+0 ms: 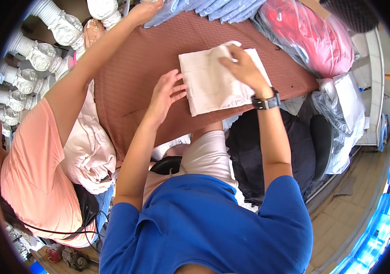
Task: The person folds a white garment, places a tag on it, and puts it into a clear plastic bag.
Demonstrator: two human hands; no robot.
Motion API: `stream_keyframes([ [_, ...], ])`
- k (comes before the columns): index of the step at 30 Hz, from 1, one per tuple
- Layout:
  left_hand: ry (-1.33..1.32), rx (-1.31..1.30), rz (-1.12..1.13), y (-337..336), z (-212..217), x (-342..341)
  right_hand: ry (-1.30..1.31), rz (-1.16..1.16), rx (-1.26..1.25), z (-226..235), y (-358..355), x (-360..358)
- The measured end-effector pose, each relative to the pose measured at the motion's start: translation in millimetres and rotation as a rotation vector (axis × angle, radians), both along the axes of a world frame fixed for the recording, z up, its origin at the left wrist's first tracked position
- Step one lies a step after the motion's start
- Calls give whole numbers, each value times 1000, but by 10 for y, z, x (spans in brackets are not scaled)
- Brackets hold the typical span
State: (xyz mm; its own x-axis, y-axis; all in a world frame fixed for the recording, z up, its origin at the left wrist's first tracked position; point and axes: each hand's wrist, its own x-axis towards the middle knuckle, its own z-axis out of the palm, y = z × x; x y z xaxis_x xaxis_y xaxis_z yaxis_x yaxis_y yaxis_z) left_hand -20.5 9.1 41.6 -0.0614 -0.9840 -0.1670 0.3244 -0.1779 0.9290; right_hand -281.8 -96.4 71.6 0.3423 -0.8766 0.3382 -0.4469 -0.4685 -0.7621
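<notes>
A folded white cloth (206,84) lies on the brown table cover in front of me, its upper part wrinkled. My left hand (166,93) is beside the cloth's left edge, fingers spread, holding nothing. Over the far right part of the cloth is my right hand (245,68), thumb and fingers apart and slightly bent against the fabric. A small raised fold shows by its fingertips; their undersides are hidden. A black watch (266,101) is on my right wrist.
At the left, a person in a peach shirt (35,169) reaches a hand (145,13) to blue plastic-wrapped packets (217,8). A bag of pink items (309,36) sits far right on the brown cover (135,86). White ornate columns (44,55) stand left; a black bundle (268,150) lies below the table edge.
</notes>
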Motion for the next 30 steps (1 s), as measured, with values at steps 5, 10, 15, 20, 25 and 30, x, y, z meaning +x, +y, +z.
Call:
stream_keyframes([
  [5,405,92,-83,-39,-148,757,45,165,37,233,434,1455],
  [10,120,201,224,173,-429,1262,56,356,163,-216,842,1932],
  [15,-393,244,378,244,-603,1200,-48,224,142,-368,807,1171],
  [20,-450,215,310,280,-839,1594,41,-194,69,-445,438,57],
  [25,-384,81,300,405,-828,1689,549,-653,-402,-934,142,-1222],
  [30,-452,27,313,478,-1099,2246,422,-574,-165,-1235,162,-1498],
])
